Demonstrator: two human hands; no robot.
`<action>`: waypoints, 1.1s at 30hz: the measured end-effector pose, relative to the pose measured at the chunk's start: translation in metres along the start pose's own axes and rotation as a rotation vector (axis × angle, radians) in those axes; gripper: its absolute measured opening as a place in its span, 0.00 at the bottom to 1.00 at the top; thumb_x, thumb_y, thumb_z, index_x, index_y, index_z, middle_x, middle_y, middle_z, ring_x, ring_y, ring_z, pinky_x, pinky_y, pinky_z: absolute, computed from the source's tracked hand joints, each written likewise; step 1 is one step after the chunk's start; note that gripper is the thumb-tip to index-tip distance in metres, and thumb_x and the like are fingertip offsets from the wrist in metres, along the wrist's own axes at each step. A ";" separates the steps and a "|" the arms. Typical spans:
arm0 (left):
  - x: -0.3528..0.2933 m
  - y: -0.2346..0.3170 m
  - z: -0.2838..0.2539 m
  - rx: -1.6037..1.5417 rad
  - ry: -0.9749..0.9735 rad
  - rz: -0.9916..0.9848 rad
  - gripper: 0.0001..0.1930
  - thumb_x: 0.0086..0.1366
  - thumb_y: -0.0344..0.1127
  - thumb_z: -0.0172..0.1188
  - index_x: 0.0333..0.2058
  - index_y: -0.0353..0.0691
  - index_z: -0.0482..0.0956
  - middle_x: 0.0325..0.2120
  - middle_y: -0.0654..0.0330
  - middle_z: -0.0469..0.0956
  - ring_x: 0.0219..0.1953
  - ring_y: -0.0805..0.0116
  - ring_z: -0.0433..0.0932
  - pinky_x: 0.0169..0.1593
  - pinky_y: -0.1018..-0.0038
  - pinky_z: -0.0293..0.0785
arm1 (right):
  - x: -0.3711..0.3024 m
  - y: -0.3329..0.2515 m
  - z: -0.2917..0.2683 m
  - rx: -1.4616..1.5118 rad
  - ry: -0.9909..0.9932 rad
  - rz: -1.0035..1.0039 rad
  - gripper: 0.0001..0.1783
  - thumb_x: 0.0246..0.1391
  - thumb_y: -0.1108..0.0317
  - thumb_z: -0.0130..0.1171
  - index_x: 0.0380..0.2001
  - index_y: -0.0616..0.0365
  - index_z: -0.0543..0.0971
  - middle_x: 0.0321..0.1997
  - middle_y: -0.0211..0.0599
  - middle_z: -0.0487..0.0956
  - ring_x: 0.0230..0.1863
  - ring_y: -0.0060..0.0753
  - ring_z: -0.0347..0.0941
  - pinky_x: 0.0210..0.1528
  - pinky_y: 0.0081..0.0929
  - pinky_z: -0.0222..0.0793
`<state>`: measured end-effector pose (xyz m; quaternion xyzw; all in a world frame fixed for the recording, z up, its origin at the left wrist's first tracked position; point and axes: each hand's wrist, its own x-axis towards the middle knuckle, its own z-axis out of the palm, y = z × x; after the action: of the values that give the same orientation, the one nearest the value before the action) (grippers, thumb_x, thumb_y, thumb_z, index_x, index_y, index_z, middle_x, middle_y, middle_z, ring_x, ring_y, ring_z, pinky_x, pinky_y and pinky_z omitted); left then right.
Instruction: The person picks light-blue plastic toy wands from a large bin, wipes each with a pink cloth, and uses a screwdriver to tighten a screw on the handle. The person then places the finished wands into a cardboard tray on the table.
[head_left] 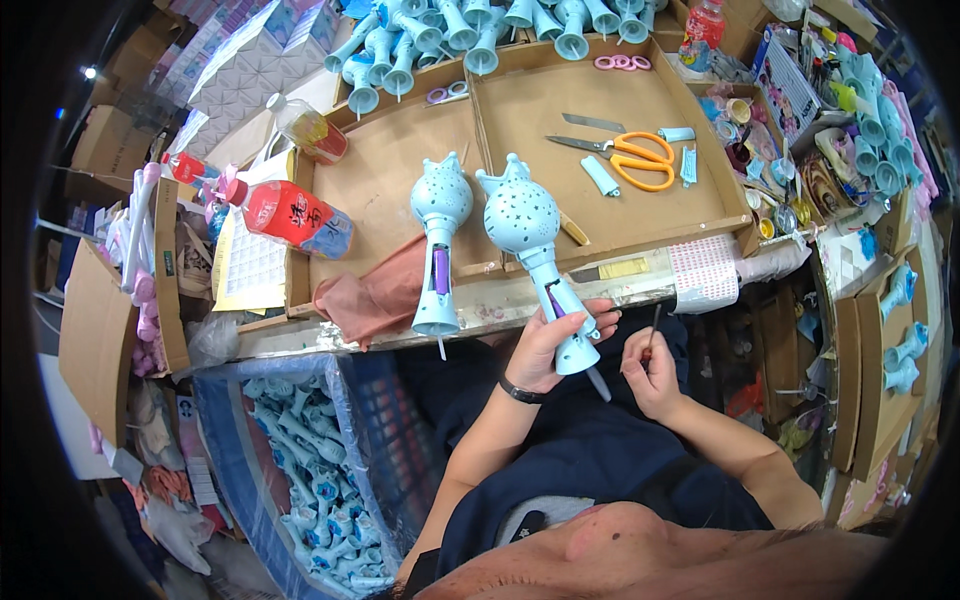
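Note:
My left hand [545,352] is wrapped round the handle of a light-blue toy wand [522,215], whose round head has star-shaped holes. The handle's compartment is uncovered and shows something purple inside. Close by on the right, my right hand [650,370] is closed on a slim screwdriver [656,322], its thin shaft pointing up; its grip is mostly hidden by the fingers. A second toy wand [441,200] lies on the table edge to the left, a purple battery [441,270] showing in its handle. Small light-blue covers [600,177] lie in the cardboard tray [540,90].
Orange-handled scissors [640,160] lie in the tray. Many blue wand parts [480,50] stand behind it. Bottles [295,218] stand at the left. A lined bin of blue parts [325,480] sits below left. Cardboard boxes [875,380] with parts are at the right.

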<state>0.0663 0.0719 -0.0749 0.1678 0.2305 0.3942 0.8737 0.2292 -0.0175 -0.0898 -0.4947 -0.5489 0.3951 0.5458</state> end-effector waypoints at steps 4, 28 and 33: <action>0.005 -0.004 -0.003 0.129 -0.038 0.033 0.13 0.63 0.31 0.59 0.43 0.32 0.74 0.47 0.50 0.76 0.51 0.57 0.75 0.55 0.60 0.73 | 0.015 -0.013 0.010 -0.145 0.014 0.042 0.21 0.48 0.67 0.69 0.31 0.58 0.64 0.33 0.37 0.69 0.31 0.26 0.66 0.34 0.21 0.64; 0.006 -0.007 -0.009 0.044 -0.064 -0.009 0.03 0.69 0.33 0.51 0.39 0.42 0.69 0.35 0.59 0.75 0.35 0.67 0.76 0.45 0.66 0.75 | 0.012 -0.124 -0.277 0.324 0.864 -0.465 0.10 0.60 0.66 0.56 0.38 0.61 0.70 0.39 0.38 0.77 0.37 0.29 0.76 0.41 0.26 0.75; -0.003 0.000 -0.019 0.059 -0.090 -0.062 0.06 0.70 0.35 0.49 0.41 0.40 0.68 0.33 0.53 0.76 0.30 0.65 0.78 0.41 0.65 0.80 | -0.042 -0.091 -0.427 0.005 1.584 -0.118 0.16 0.53 0.60 0.65 0.34 0.60 0.74 0.32 0.34 0.77 0.28 0.29 0.75 0.30 0.25 0.74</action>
<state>0.0545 0.0722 -0.0896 0.2039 0.2075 0.3522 0.8896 0.6380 -0.1219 0.0294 -0.5975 -0.0220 -0.1027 0.7949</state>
